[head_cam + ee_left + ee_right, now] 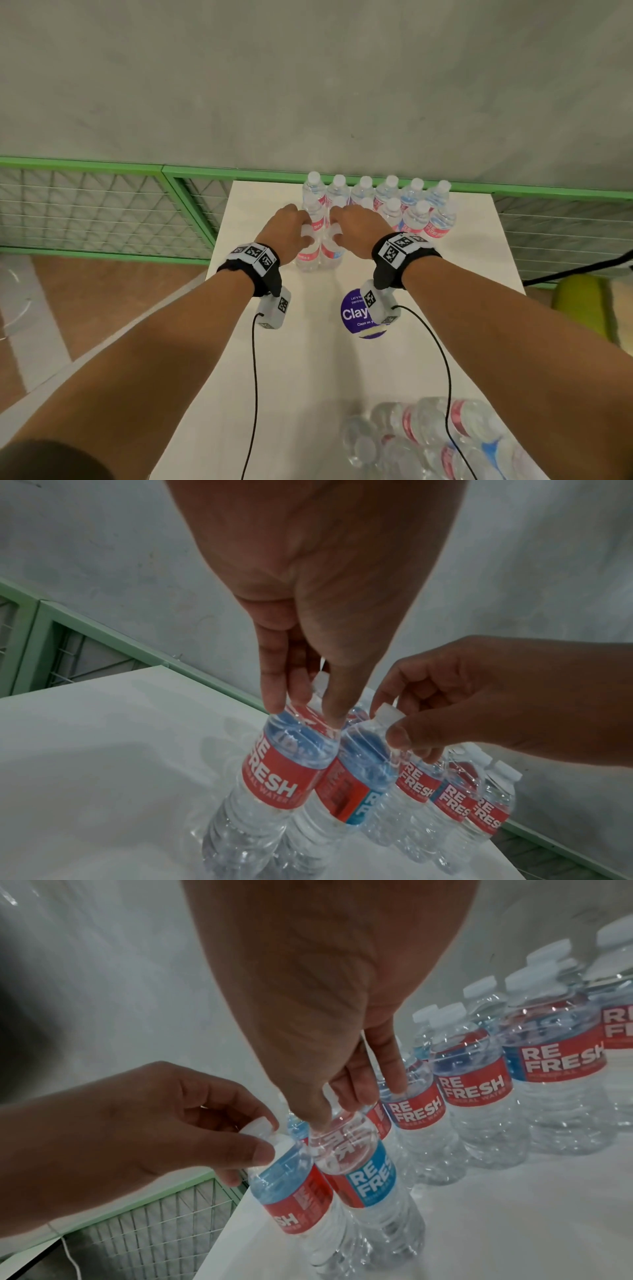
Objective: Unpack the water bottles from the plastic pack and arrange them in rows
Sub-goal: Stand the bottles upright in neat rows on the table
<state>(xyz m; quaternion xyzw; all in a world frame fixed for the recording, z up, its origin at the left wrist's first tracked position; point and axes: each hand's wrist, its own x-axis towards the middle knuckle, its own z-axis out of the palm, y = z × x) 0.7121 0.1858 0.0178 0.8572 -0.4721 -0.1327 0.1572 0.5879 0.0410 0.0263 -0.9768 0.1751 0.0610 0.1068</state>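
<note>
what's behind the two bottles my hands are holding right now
More upright bottles in two rows at the table's far edge. Your left hand and right hand partly cover the nearer row.

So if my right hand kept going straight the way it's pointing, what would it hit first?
Probably the upright clear plastic water bottles standing in rows just beyond the right hand, before the grey wall; depth is hard to judge.

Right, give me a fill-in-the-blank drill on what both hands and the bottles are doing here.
1. The left hand grips a bottle by its ____.
2. The right hand holds a second bottle, so the two stand ____ each other.
3. The bottle caps in the far row are coloured ____.
4. The pack of unpacked bottles lies at the ____ edge of the table.

Missing words: neck; beside; white; near
</note>
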